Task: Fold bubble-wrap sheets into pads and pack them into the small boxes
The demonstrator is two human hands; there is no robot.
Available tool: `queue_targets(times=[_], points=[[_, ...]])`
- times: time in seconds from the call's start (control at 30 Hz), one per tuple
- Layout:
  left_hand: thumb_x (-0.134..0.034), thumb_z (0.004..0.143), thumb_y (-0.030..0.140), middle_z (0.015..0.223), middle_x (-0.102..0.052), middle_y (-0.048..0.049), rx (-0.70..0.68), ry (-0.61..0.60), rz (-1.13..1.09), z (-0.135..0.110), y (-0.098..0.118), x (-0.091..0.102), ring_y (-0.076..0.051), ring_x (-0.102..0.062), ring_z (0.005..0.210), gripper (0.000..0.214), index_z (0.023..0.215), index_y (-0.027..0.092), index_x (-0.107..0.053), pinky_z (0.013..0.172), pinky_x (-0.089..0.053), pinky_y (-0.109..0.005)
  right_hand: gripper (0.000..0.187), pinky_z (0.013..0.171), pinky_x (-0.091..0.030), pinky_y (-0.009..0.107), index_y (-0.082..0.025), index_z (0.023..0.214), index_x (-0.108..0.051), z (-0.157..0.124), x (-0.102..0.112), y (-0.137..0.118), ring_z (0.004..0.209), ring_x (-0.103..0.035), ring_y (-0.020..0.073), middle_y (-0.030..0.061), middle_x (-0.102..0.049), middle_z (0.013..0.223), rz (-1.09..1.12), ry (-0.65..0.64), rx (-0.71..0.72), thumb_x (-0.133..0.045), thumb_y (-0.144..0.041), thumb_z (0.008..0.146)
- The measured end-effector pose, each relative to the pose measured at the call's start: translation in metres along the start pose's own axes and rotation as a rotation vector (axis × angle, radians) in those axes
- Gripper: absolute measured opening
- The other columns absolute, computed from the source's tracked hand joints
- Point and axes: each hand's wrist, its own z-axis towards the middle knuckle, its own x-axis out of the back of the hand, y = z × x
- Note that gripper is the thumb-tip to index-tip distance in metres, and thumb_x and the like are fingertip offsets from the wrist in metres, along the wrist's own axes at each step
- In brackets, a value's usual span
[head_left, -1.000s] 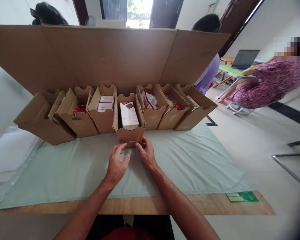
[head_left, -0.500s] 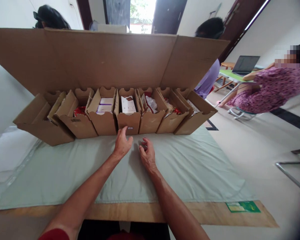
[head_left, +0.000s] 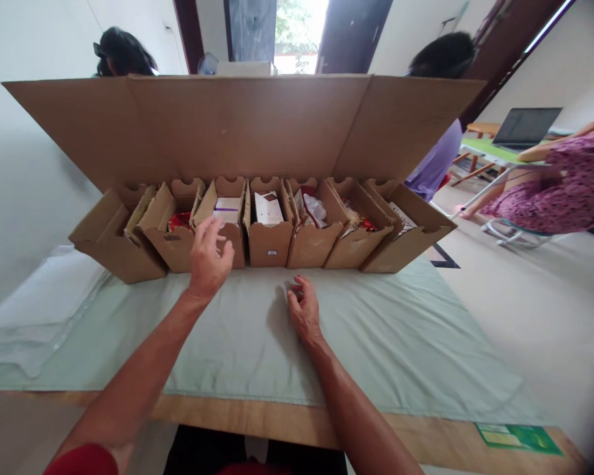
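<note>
A row of several brown cardboard bins stands across the far side of the table. My left hand (head_left: 210, 258) is raised in front of the third bin from the left, fingers apart and holding nothing. White and purple boxes (head_left: 227, 208) sit in that bin, partly behind my fingertips. My right hand (head_left: 305, 307) hovers over the cloth with loosely curled, parted fingers and nothing in it. Ahead of it is the middle bin (head_left: 271, 244), with a small label on its front and a white carton (head_left: 268, 208) inside. Red packets (head_left: 179, 221) lie in the second bin.
A tall cardboard panel (head_left: 237, 125) rises behind the bins. Pale green cloth (head_left: 247, 349) covers the table, with clear plastic sheets (head_left: 49, 297) at left and a green card (head_left: 519, 438) on the front edge. People sit beyond the panel and at right, near a laptop (head_left: 527, 128).
My left hand has moved left and up, from the middle bin to the third bin. My right hand stays over the cloth. The view has turned slightly left.
</note>
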Motion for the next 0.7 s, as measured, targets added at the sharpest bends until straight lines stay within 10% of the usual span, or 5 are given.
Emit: queue_targets(times=[0.4,0.7], points=[[-0.049,0.087,0.012,0.101,-0.073,-0.0119,0.008,-0.299,0.389,0.042,-0.014,0.006,-0.029,-0.069,0.097,0.028,0.097,0.018,-0.074,0.088,-0.054,-0.04,0.04,0.087,-0.057,0.044,-0.02,0.118,-0.061,0.003,0.0,0.0,0.095,-0.067,0.024,0.0153,-0.063,0.128,-0.002,0.011,0.01,-0.057,-0.039,0.082],[-0.046,0.09,0.017,0.099,-0.073,-0.0108,-0.092,-0.295,0.392,-0.015,0.014,0.053,-0.027,-0.07,0.089,0.026,0.098,0.019,-0.071,0.079,-0.054,-0.036,0.036,0.086,-0.057,0.042,-0.022,0.112,-0.064,0.005,0.001,-0.001,0.092,-0.067,0.0225,0.0127,-0.065,0.125,-0.002,0.023,0.024,-0.057,-0.039,0.082]])
